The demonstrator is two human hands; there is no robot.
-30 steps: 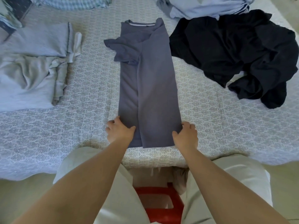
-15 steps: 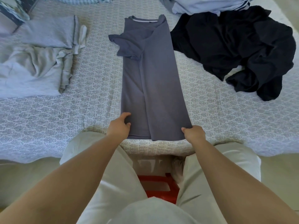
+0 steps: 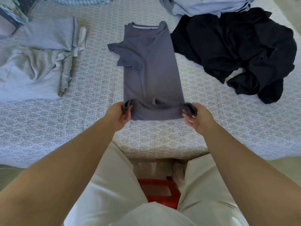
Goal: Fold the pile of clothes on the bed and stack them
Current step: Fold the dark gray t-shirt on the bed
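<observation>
A grey T-shirt lies lengthwise on the patterned bed sheet, folded into a narrow strip with one sleeve sticking out to the left. My left hand grips its bottom left corner and my right hand grips its bottom right corner. Both corners are raised off the bed, and the hem hangs slack between them. The collar end lies flat at the far side.
A crumpled black garment lies right of the shirt. Pale grey clothes sit at the left, with light blue clothing and a checked piece at the far edge. A red stool shows between my knees.
Both hands went from resting at the shirt's bottom corners to gripping them, and they have lifted the hem off the bed and carried it towards the collar.
</observation>
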